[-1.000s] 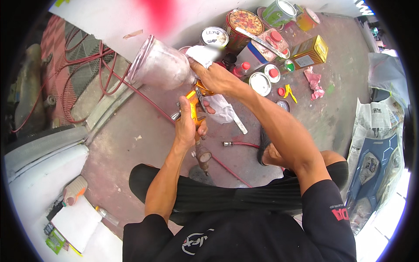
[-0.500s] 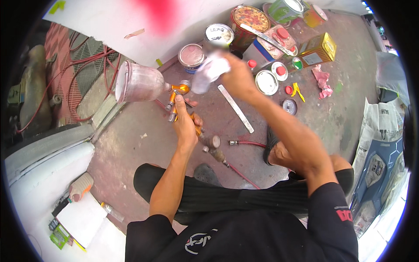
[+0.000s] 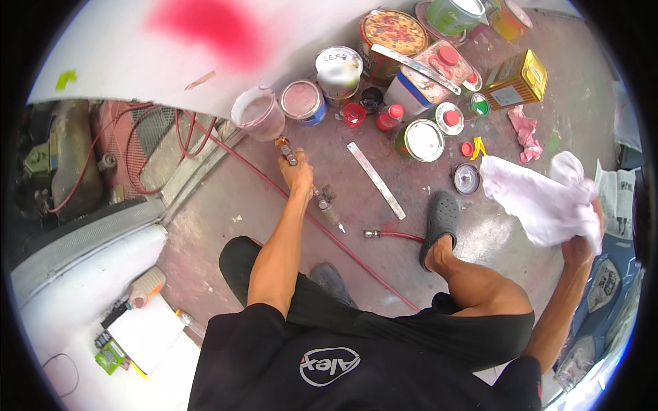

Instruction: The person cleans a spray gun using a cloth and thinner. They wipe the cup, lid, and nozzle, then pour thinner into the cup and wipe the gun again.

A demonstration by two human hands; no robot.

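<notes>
My left hand [image 3: 297,171] is wrapped round a spray gun [image 3: 325,200] with orange metal parts. At its far end sits a translucent, pink-stained paint cup [image 3: 259,115], close to the white panel. Off to the right, my right hand [image 3: 581,248] grips a white cloth [image 3: 538,202] with faint pink stains. The cloth hangs loose and spread out, its far end above the floor near a round dark lid [image 3: 467,179]. Some of my right fingers are hidden by the cloth's folds.
Paint cans [image 3: 339,74], a red-capped jug [image 3: 428,77] and a gold tin [image 3: 517,79] crowd the far side. A flat stick [image 3: 377,180] lies on the floor. A red hose [image 3: 343,248] crosses it; another hose end [image 3: 373,234] lies by my foot. Red paint [image 3: 209,31] marks the white panel.
My right hand has swung from beside the spray gun to the far right, carrying the cloth, which has opened out. The spray gun has turned, its cup now farther away and more upright.
</notes>
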